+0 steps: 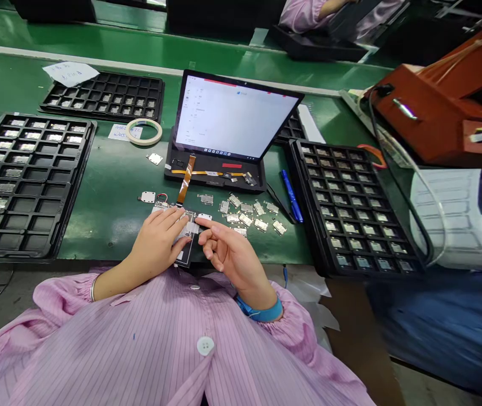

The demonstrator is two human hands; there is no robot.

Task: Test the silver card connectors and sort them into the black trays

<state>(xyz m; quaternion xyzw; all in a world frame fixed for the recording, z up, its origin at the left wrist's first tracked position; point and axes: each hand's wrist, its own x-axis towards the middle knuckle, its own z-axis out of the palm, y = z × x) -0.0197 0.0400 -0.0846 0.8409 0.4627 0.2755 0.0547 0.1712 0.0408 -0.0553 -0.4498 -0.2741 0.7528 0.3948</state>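
Note:
A black circuit board (185, 255) lies at the front edge of the green table. My left hand (158, 237) rests flat over its left part, fingers together and stretched out, hiding much of it. Beside it, my right hand (232, 251) points its index finger at the board's upper right, near a small white-topped piece (204, 216); the other fingers are loosely curled and I see nothing held. An orange flex cable (187, 179) runs from the board up to a tablet-like screen (228, 115), lit and propped in a black tray (211, 179).
Several small silver modules (246, 208) lie right of the board. Part-filled black trays stand at left (42, 192) and back left (109, 93); a fuller tray (351, 208) is at right, near a blue pen (292, 196). A tape roll (143, 132) and orange-red machine (439, 118) stand farther off.

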